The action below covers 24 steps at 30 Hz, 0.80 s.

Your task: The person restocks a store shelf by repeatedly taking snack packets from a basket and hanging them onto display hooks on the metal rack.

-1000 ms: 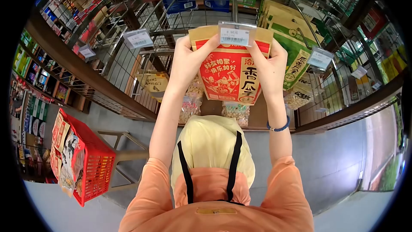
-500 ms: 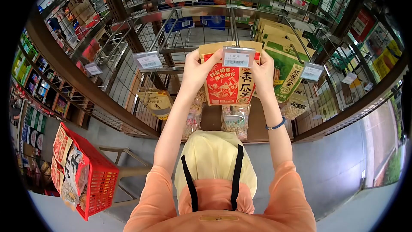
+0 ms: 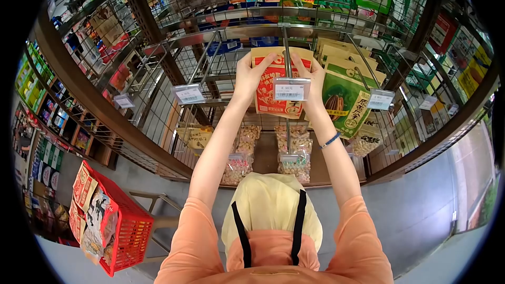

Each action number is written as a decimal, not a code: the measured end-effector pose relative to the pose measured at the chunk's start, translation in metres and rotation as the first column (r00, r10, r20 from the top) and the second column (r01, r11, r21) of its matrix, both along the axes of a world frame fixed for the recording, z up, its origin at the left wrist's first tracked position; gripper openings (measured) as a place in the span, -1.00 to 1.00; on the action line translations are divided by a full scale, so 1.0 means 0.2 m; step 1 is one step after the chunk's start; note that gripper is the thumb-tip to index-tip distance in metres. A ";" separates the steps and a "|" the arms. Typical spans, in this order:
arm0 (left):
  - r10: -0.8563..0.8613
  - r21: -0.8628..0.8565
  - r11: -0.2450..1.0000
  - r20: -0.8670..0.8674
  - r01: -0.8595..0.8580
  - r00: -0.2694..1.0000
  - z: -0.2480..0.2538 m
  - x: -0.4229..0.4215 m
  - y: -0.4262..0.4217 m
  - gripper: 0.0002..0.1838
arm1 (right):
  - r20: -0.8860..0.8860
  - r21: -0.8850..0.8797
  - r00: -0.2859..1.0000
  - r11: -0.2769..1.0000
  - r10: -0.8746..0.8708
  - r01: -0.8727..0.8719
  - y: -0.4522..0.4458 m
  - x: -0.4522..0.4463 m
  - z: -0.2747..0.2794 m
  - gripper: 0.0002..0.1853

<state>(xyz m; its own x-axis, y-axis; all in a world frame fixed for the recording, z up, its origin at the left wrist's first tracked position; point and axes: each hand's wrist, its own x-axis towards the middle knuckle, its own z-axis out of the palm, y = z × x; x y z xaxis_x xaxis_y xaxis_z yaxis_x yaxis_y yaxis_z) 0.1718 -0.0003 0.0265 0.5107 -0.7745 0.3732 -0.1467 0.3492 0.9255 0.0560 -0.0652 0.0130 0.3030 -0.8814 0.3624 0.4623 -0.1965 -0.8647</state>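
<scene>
Both hands grip a red and tan snack packet (image 3: pixel 272 106) that hangs on a metal display hook. My left hand (image 3: pixel 253 73) pinches its upper left side, thumb across the front. On the upper right side, my right hand (image 3: pixel 310 79) holds it the same way. A price tag (image 3: pixel 291 89) at the hook's front end covers part of the packet. Beside my right hand hang several green and tan packets (image 3: pixel 342 92), the front one picturing seeds. Below, clear bags of peanuts (image 3: pixel 294 150) hang near the shelf bottom.
A red basket (image 3: pixel 134 236) holding several packets stands at the lower left. More hooks carry price tags to the left (image 3: pixel 188 94) and right (image 3: pixel 381 99). Brown posts (image 3: pixel 152 31) and wire mesh frame the rack.
The packet has moved back along the hook, away from me, with both hands on it. The price tag now sits lower over it. The view has shifted slightly.
</scene>
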 end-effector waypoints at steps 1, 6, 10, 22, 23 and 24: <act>0.000 0.000 1.000 0.001 0.000 1.000 -0.01 0.02 -0.02 -0.76 | -0.003 0.031 1.000 1.000 0.003 -0.003 -0.03 0.03 -0.02 -0.78; -0.048 -0.052 0.998 -0.057 0.045 0.997 -0.02 0.05 -0.10 -0.78 | 0.069 0.030 0.997 0.999 -0.024 0.022 -0.11 0.10 -0.06 -0.77; -0.052 -0.039 0.998 -0.090 0.048 0.995 0.00 0.06 -0.12 -0.77 | 0.048 -0.042 0.997 0.997 -0.065 0.067 -0.17 0.13 -0.06 -0.79; -0.056 0.116 0.991 -0.133 0.072 0.990 -0.02 0.10 -0.11 -0.71 | 0.007 -0.069 0.998 0.995 -0.067 0.068 -0.18 0.13 -0.08 -0.76; -0.064 0.154 0.985 -0.100 0.079 0.993 -0.04 0.11 -0.10 -0.60 | 0.017 -0.047 0.998 0.997 -0.060 0.060 -0.18 0.13 -0.09 -0.75; -0.062 0.152 0.985 -0.102 0.077 0.993 -0.04 0.11 -0.07 -0.60 | 0.027 -0.024 0.998 0.998 -0.053 0.053 -0.18 0.12 -0.10 -0.74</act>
<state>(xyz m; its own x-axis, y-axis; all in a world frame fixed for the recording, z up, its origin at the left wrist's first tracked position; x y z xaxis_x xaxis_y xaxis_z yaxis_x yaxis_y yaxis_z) 0.1932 -0.0153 0.0179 0.4815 -0.8541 0.1968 -0.0347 0.2058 0.9780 0.0800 -0.1019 -0.0077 0.2463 -0.8866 0.3914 0.4732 -0.2424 -0.8470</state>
